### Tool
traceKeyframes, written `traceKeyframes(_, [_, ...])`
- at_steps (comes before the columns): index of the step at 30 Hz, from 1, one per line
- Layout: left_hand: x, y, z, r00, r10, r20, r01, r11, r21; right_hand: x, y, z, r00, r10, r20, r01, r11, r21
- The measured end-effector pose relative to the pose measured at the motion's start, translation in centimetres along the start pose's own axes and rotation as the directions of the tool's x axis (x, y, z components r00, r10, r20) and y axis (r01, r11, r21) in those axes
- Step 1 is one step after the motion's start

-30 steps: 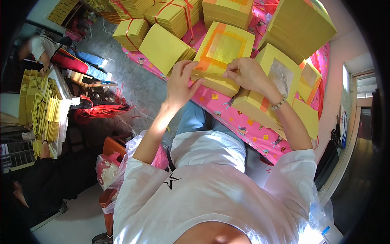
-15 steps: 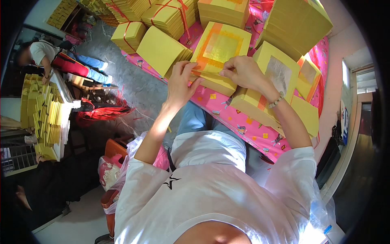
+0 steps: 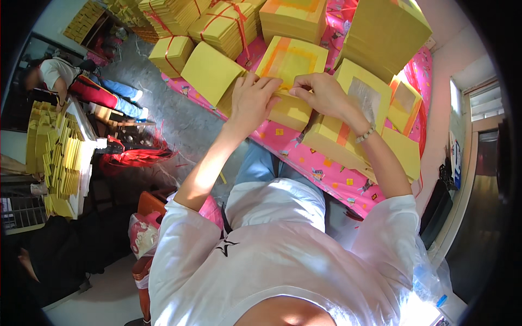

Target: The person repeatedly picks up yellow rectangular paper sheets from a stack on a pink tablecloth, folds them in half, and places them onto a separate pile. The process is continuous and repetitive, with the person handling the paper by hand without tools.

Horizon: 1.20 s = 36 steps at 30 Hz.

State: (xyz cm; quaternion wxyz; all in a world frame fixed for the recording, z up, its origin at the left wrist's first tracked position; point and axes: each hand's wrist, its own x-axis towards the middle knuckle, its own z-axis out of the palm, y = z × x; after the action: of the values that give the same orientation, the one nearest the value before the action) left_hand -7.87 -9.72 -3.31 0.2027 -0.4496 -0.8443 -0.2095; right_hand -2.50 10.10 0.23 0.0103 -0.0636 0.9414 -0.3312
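Note:
In front of me stands a stack of yellow paper [image 3: 291,114], its top sheet [image 3: 299,58] printed with an orange frame round a gold square. My left hand [image 3: 253,103] is at the near left edge of that sheet, fingers curled over it and thumb below. At the near edge, a little to the right, my right hand [image 3: 323,95] pinches the same sheet between thumb and fingertips. How many sheets they hold is hidden. Left of my left hand leans a stack of plain yellow paper [image 3: 212,70]. Under my right forearm lies yellow paper with a silver square [image 3: 364,95].
A pink patterned cloth [image 3: 337,182] covers the table. Red-tied yellow bundles [image 3: 220,24] stand at the back, and a tall yellow stack [image 3: 383,38] rises at back right. Far left, a person [image 3: 57,76] works at another table [image 3: 82,168] with yellow paper. Red strings [image 3: 136,155] hang nearby.
My left hand has moved right along the near edge, closer to my right hand. The fingers of my right hand stay pinched at the edge. The view has shifted slightly.

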Motion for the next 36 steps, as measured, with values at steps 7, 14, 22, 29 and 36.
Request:
traceKeyframes(7, [2.0, 0.8, -1.0, 0.988, -0.155, 0.009, 0.155, 0.988, -0.018, -2.2, -1.0, -3.1, 0.902, -0.049, -0.430, 0.146, 0.970, 0.195])
traceKeyframes(14, [2.4, 1.6, -2.1, 0.921, -0.299, 0.248, 0.297, 0.130, -0.946, -2.6, -0.4, -2.5, 0.947, 0.247, -0.207, -0.021, 0.688, 0.725])
traceKeyframes(22, [1.4, 2.0, -2.1, 0.971, -0.186, 0.149, 0.179, 0.155, -0.972, -1.4, 0.1, -1.8, 0.960, 0.101, -0.261, 0.159, 0.570, 0.806])
traceKeyframes(29, [-2.0, -0.6, 1.9, 0.952, -0.247, 0.183, 0.228, 0.169, -0.959, -1.6, 0.7, -1.0, 0.956, 0.088, -0.279, 0.114, 0.766, 0.633])
traceKeyframes(36, [-1.8, -1.3, 2.4, 0.946, -0.244, 0.214, 0.253, 0.139, -0.957, 0.1, 2.2, 0.2, 0.924, -0.055, -0.380, 0.229, 0.873, 0.431])
